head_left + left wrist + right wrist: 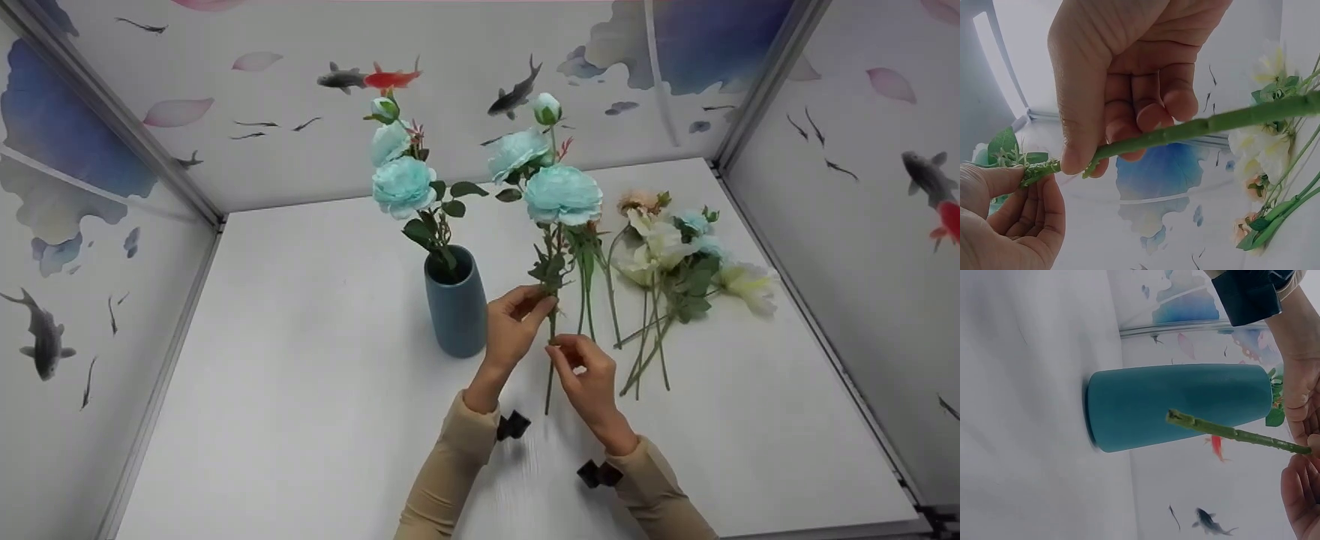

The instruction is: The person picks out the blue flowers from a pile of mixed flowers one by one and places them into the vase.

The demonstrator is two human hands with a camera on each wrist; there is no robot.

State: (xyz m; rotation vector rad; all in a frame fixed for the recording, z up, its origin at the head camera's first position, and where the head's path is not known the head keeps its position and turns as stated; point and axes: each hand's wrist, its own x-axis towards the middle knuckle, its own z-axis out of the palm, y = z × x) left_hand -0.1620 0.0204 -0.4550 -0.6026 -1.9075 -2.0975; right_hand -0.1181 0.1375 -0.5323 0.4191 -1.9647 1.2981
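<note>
A stem of light-blue artificial flowers (564, 195) stands upright in front of me, its green stem (1185, 130) running down between both hands. My left hand (511, 330) pinches it just below the leaves. Lower on the same stem, the thumb and fingers of my right hand (589, 373) pinch it too. The cut lower end of the stem (1202, 424) sticks out free past the right hand. To the left stands a blue vase (456, 315), upright, with another light-blue flower stem (405, 187) in it.
On the right of the white table (300, 375) lies a loose pile of artificial flowers, with white blooms (660, 244), a peach bloom (640, 201) and several green stems. Printed walls (450, 142) enclose the table at the back and sides.
</note>
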